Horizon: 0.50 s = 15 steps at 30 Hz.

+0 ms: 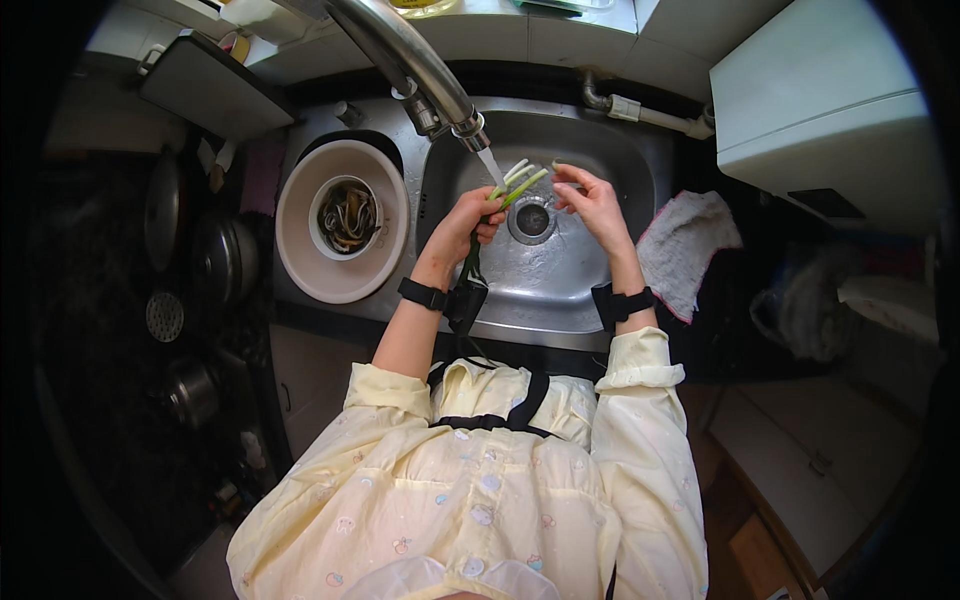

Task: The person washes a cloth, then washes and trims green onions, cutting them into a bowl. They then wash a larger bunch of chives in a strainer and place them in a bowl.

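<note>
My left hand (477,216) is closed around a bunch of green onions (517,184), their white ends pointing up and right and their dark green leaves hanging below the fist. A stream of water from the steel faucet (469,127) falls onto the stalks. To the right of the white ends is my right hand (589,199), its fingers curled and apart from the bunch; a small pale bit shows at its index fingertip, and whether it is held cannot be told. Both hands are over the stainless steel sink (555,289), with the drain strainer (533,219) between them.
Left of the sink sits a beige basin (296,259) holding a white bowl (375,225) with dark, stringy scraps. A grey cloth (690,244) lies at the sink's right. Several pot lids, a saucepan (191,394) and a dark cutting board (217,90) are on the left.
</note>
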Tool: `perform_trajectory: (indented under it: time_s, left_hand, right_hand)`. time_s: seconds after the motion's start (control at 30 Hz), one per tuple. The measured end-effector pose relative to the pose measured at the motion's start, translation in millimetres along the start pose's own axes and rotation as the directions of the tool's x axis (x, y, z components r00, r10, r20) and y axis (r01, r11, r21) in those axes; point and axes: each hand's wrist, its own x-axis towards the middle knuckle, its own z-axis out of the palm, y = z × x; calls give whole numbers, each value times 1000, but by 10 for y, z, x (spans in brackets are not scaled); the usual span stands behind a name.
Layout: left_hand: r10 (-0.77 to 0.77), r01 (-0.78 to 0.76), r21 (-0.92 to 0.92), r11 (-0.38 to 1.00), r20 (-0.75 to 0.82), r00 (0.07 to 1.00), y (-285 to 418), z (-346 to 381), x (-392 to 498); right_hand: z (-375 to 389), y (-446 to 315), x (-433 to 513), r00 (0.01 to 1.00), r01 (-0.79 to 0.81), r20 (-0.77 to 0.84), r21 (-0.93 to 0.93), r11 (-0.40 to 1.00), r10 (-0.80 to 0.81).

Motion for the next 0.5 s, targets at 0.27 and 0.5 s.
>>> perform_trajectory:
  time_s: [0.27,0.5]
  left_hand:
    - [1,-5,103,995,37,999,42,-87,-107]
    - [110,-119,189,975,56,992,47,-132,-50]
  right_hand:
    - [247,106,97,961,176,-192,-123,977,-197]
    - [-77,318,95,974,-49,-212,-549,835,-82]
